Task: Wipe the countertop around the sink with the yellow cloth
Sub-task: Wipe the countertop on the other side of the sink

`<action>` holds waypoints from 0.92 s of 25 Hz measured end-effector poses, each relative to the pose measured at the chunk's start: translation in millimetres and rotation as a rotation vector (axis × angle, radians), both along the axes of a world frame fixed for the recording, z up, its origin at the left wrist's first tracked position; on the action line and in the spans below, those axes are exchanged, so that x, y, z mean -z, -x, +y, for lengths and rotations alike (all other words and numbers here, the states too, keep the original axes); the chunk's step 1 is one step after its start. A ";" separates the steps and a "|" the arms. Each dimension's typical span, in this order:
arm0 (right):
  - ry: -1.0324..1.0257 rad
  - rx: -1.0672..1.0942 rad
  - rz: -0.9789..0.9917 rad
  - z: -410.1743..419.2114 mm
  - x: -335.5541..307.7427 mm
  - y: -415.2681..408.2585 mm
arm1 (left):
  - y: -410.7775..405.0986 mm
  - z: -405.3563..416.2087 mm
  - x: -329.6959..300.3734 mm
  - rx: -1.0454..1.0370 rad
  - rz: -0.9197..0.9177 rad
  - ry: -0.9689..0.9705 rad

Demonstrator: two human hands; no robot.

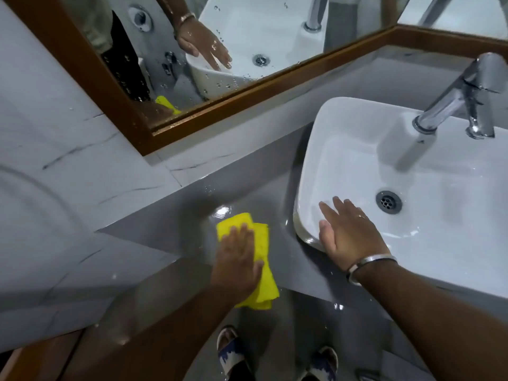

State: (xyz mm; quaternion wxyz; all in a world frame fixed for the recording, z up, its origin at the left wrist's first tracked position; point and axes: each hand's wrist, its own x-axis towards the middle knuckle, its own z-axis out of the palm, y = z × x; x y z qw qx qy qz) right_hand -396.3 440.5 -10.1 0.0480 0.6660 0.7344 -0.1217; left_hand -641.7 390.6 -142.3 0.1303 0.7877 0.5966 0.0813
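Yellow cloth (pixel 261 243) flat on wet grey countertop (pixel 165 224), left of the sink (pixel 343 127).
Left hand (pixel 237 262) presses palm-down on the cloth, fingers spread, not clenched. Right hand (pixel 347 232) rests open on the sink's near-left rim, grasping nothing; bracelet (pixel 368 264) on that wrist. Chrome faucet (pixel 461 97) at sink's back, drain (pixel 388 202) in basin, wood-framed mirror (pixel 220 105) behind.

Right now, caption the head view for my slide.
Left hand presses yellow cloth on wet grey countertop; right hand rests on sink rim.
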 end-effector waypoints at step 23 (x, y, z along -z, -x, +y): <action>0.024 0.026 0.059 -0.7 -6.6 3.6 | 17.5 -3.3 4.5 -0.175 -0.037 0.016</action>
